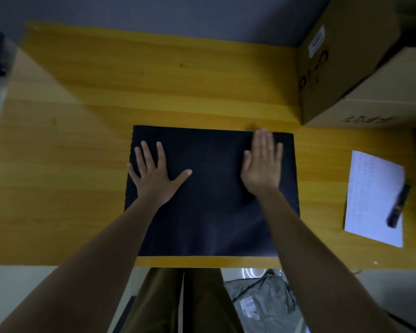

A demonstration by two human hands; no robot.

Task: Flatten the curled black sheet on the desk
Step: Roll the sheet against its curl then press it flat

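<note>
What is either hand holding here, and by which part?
Nothing is gripped. Both hands lie open, palm down, on the black sheet: the left hand near its left edge, the right hand toward its far right corner, slightly blurred.

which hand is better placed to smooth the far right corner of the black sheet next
Right. The right hand lies flat with its fingers at the black sheet's far edge; the left hand rests near the left edge.
</note>
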